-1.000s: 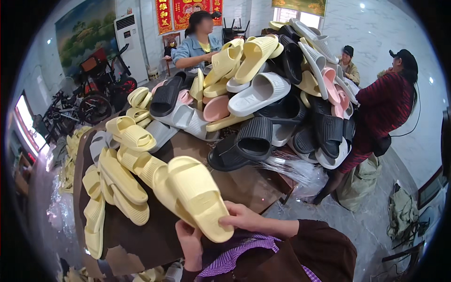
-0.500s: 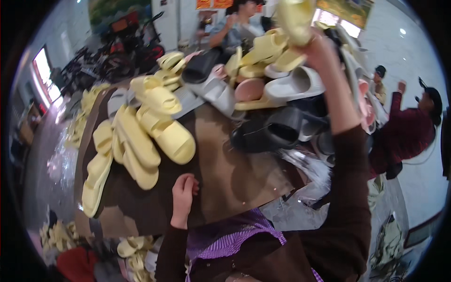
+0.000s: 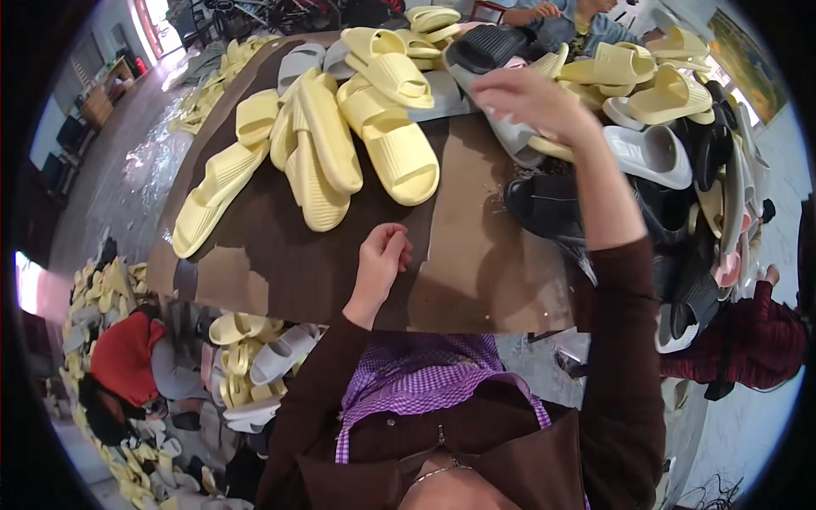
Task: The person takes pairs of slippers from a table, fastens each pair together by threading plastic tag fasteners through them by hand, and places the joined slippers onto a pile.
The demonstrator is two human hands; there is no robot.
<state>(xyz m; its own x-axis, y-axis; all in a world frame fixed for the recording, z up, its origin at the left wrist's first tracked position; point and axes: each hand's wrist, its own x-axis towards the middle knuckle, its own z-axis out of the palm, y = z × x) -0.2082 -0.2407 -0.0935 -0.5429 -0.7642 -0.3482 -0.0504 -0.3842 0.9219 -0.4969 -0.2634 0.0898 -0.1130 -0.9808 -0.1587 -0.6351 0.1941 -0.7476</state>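
My left hand [image 3: 382, 259] is held over the near part of the brown-covered table [image 3: 340, 289], its fingers curled in with nothing seen in them. Just beyond it lie several pale yellow slide slippers, the closest being one ribbed slipper [image 3: 399, 161]. My right hand [image 3: 537, 106] is stretched over the slipper pile, fingers extended and holding nothing, slightly blurred. Beneath and around it are a grey slipper [image 3: 510, 140], a black slipper [image 3: 544, 204] and a white slipper [image 3: 648, 155]. A yellow slipper [image 3: 671, 95] rests on top of the pile to the right.
A person in a red top [image 3: 127, 357] bends among heaped slippers at the lower left. Another person in dark red [image 3: 748, 340] is at the right, and one in a blue-grey jacket [image 3: 557, 30] at the far side. More yellow slippers [image 3: 225, 81] lie beyond the table's left edge.
My right hand has let go of the yellow slipper it held up and come lower and leftward over the pile. The view has tilted down. My left hand stays curled over the table.
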